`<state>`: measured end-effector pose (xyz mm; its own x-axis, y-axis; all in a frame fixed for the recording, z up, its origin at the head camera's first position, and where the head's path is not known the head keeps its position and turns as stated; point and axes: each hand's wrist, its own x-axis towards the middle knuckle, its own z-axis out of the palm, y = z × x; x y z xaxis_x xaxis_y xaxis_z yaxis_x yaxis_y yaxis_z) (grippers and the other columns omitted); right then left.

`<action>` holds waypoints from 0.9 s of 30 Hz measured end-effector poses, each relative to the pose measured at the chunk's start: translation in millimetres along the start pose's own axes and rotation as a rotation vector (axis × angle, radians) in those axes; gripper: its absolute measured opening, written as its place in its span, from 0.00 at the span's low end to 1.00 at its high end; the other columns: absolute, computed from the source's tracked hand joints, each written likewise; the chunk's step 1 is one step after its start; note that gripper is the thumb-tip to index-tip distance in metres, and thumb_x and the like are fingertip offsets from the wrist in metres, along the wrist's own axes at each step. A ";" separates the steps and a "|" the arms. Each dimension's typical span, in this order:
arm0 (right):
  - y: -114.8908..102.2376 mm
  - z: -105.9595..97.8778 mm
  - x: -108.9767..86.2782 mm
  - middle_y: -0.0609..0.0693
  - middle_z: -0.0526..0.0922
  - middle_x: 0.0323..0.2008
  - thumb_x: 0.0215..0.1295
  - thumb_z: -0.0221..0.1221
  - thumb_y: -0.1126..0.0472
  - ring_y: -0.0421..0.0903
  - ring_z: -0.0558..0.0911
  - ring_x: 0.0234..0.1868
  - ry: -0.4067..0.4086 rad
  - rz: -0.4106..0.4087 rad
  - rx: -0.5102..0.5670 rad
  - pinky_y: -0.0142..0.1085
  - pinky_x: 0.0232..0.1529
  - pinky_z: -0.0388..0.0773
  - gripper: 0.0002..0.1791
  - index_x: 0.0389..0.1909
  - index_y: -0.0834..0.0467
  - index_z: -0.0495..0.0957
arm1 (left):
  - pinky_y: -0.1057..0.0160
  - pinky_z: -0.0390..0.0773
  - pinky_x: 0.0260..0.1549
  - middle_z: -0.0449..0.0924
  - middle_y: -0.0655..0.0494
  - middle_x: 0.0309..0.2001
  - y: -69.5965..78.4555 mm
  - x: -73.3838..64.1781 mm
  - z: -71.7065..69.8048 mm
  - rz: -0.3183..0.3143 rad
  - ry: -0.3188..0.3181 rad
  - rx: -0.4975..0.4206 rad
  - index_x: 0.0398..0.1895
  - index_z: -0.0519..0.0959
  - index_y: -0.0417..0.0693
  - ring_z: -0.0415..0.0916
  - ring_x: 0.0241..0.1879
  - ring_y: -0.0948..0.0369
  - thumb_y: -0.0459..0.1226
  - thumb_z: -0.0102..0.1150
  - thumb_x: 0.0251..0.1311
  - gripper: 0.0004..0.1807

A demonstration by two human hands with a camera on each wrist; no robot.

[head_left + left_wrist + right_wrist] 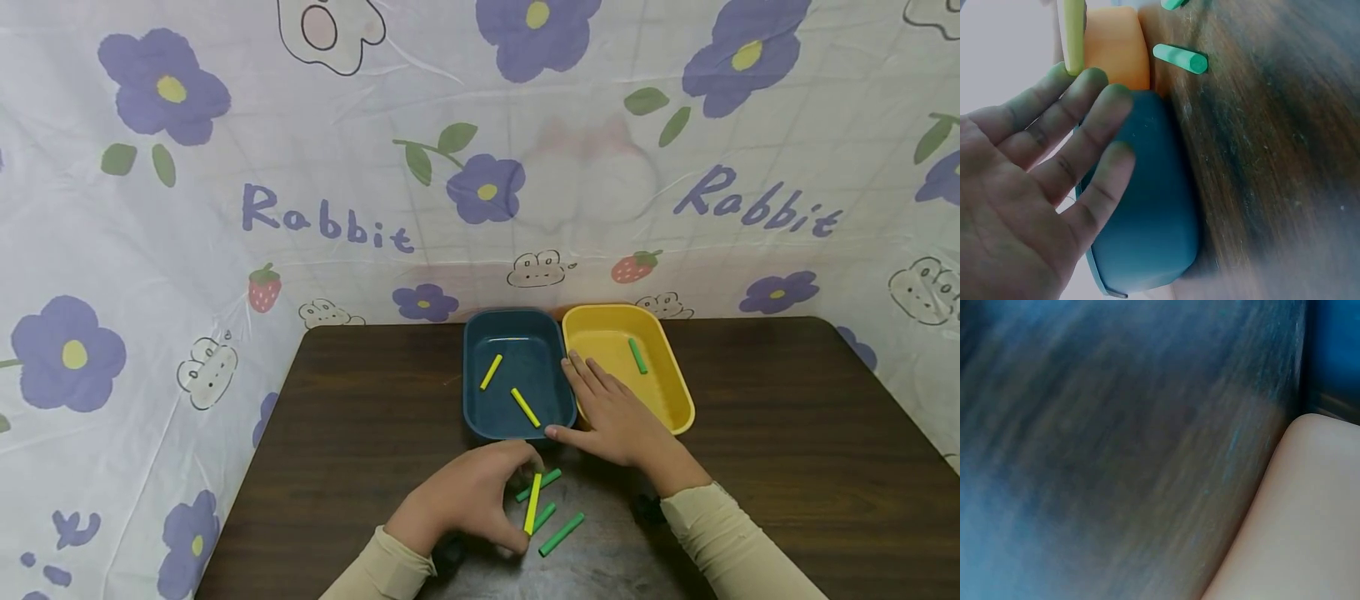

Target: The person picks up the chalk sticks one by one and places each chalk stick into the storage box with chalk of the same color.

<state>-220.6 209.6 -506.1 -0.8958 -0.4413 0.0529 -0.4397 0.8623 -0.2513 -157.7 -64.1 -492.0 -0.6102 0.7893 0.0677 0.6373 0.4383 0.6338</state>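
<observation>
My left hand (468, 492) pinches a yellow chalk stick (532, 505) between thumb and fingers, just in front of the dark blue bin (517, 358). In the left wrist view, the yellow stick (1074, 37) shows at the fingertips, and the other fingers stretch out loosely. Green chalk sticks lie on the table beneath and beside this hand, one (562, 534) to its right and another (551, 478) partly behind the held stick. Fingers spread, my right hand (618, 423) rests over the adjoining rims of the blue bin and the yellow bin (603, 333), holding nothing.
Two yellow chalk sticks, one of them (491, 372) to the left, lie inside the blue bin. A single green chalk stick (637, 356) lies in the yellow bin. Both bins stand at the back of the dark wooden table (375, 400), against a patterned cloth (337, 275).
</observation>
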 end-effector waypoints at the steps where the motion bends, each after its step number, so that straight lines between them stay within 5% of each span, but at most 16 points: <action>1: 0.1 0.3 0.3 0.54 0.43 0.88 0.67 0.49 0.19 0.62 0.50 0.86 0.000 0.001 0.001 0.64 0.81 0.55 0.62 0.88 0.55 0.43 | 0.73 0.79 0.48 0.80 0.62 0.51 -0.1 -0.2 -0.1 0.005 0.009 0.003 0.62 0.78 0.50 0.79 0.46 0.63 0.47 0.81 0.45 0.38; 13: -0.5 0.4 0.6 0.55 0.43 0.88 0.67 0.50 0.19 0.62 0.50 0.86 0.000 0.004 0.000 0.64 0.80 0.56 0.62 0.88 0.55 0.44 | 0.73 0.79 0.46 0.78 0.67 0.50 3.8 -2.6 -5.3 0.050 0.141 0.021 0.61 0.78 0.54 0.78 0.44 0.63 0.48 0.82 0.42 0.39; 27: -0.9 -0.9 0.4 0.54 0.42 0.88 0.67 0.50 0.19 0.62 0.48 0.87 0.002 0.002 -0.010 0.62 0.82 0.53 0.62 0.87 0.56 0.44 | 0.66 0.84 0.46 0.79 0.61 0.47 2.1 -0.8 -12.5 0.077 0.273 0.011 0.58 0.77 0.53 0.78 0.44 0.61 0.48 0.85 0.39 0.39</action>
<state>-220.6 208.8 -505.0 -0.8966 -0.4395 0.0543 -0.4389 0.8655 -0.2414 -161.7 -69.2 -481.1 -0.6632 0.6760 0.3212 0.6908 0.3877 0.6103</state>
